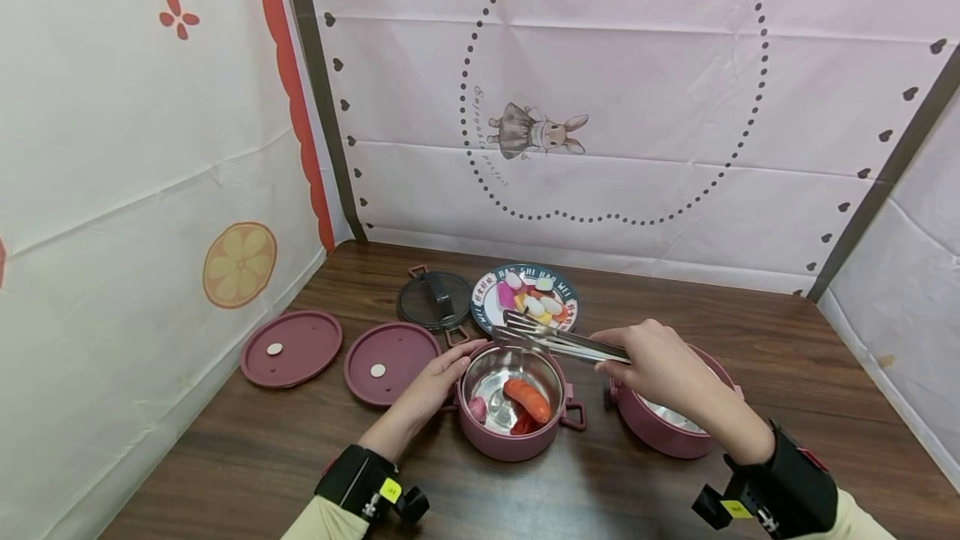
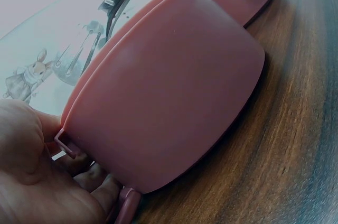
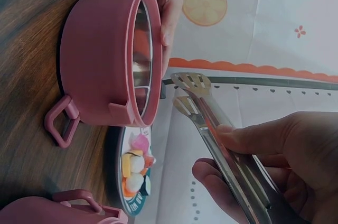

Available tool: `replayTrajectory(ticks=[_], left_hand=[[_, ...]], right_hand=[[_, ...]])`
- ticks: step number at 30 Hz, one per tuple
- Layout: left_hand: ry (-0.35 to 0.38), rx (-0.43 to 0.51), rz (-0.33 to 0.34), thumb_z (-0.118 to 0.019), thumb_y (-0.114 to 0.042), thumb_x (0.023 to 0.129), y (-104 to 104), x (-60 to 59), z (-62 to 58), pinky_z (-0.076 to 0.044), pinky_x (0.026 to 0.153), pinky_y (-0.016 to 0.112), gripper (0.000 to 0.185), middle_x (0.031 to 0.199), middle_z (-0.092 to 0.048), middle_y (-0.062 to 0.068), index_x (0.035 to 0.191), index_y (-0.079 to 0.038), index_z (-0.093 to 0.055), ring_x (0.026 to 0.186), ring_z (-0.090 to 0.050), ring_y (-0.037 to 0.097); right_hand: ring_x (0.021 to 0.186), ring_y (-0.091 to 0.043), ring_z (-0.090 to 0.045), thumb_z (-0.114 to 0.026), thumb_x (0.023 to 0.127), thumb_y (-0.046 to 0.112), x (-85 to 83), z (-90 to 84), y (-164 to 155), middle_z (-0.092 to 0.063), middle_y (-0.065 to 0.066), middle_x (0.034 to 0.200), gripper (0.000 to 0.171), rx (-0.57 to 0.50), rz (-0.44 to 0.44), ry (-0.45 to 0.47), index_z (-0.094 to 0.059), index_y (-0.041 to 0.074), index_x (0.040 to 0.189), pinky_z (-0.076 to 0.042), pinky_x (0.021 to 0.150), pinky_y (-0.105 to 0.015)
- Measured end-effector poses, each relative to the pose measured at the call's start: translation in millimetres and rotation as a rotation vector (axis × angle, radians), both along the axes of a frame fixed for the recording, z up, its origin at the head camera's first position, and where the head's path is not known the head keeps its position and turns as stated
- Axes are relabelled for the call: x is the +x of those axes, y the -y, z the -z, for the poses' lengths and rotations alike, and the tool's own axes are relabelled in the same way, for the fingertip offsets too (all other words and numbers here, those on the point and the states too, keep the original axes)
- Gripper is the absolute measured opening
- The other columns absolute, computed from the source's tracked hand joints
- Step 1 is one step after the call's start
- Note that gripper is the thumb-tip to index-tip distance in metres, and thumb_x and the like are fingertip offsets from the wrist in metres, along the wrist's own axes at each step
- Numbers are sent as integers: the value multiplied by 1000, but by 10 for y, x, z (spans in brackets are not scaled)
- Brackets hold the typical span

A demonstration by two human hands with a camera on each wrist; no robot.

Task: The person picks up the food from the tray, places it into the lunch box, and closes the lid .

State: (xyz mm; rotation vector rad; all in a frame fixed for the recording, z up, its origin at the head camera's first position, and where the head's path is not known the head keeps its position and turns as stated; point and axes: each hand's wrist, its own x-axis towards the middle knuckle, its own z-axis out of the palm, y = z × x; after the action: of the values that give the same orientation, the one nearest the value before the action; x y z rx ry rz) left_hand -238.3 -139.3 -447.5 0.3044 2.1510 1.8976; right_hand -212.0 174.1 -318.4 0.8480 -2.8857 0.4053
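Narrow gap between left pot [image 1: 506, 447] and right pot [image 1: 651, 427] (handles [image 1: 583, 417] in the way), tongs [image 1: 573, 346] higher up.

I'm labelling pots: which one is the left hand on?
The left pot, with an orange sausage inside; the left hand holds its side. The right pot stands apart from that hand.

Surface [image 1: 247, 473], left edge: flat lid [image 1: 300, 340]; second lid [image 1: 397, 357] to its right. Far edge: handled lid [image 1: 438, 294], with plate [image 1: 481, 298] on its right, food pieces [image 1: 551, 305] on that. Before the plate: first pot [image 1: 510, 446], sausage [image 1: 527, 400] inside, my left hand [image 1: 438, 386] at its left side. Right: second pot [image 1: 663, 436]. Above first pot's far rim: tongs [image 1: 592, 347], in my right hand [image 1: 660, 361].
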Motion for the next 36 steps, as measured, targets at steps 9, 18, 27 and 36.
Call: replayTrajectory(ticks=[9, 18, 27, 36], left_hand=[[-21, 26, 15, -33, -15, 108, 1, 7, 0, -35, 117, 50, 45, 159, -37, 18, 152, -6, -40, 145, -38, 36], [-30, 37, 37, -34, -16, 109, 18, 20, -7, -35, 117, 46, 46, 159, -36, 20, 153, -3, -37, 145, -36, 36], [-9, 27, 23, -35, -18, 109, 11, 21, -7, -37, 116, 47, 46, 159, -36, 20, 153, -4, -38, 145, -37, 37], [6, 34, 1, -35, -17, 108, -8, 11, -1, -35, 117, 48, 45, 158, -38, 17, 151, -8, -42, 145, -38, 34]], right_hand=[[49, -5, -35, -75, 88, 21, -62, 16, -43, -68, 3, 72, 38, -16, 63, -2, -70, 6, 123, -33, 54, -24], [49, -9, -45, -74, 89, 23, -238, 11, -135, -70, -7, 71, 44, 5, 143, -44, -66, 3, 128, -36, 52, -27], [85, -33, -71, -75, 88, 20, -459, 57, -229, -75, -18, 103, 41, 46, 176, -122, -68, 1, 124, -56, 73, -49], [100, -43, -68, -75, 88, 20, -646, 66, -309, -71, -24, 114, 44, 80, 219, -122, -66, -4, 124, -54, 85, -55]])
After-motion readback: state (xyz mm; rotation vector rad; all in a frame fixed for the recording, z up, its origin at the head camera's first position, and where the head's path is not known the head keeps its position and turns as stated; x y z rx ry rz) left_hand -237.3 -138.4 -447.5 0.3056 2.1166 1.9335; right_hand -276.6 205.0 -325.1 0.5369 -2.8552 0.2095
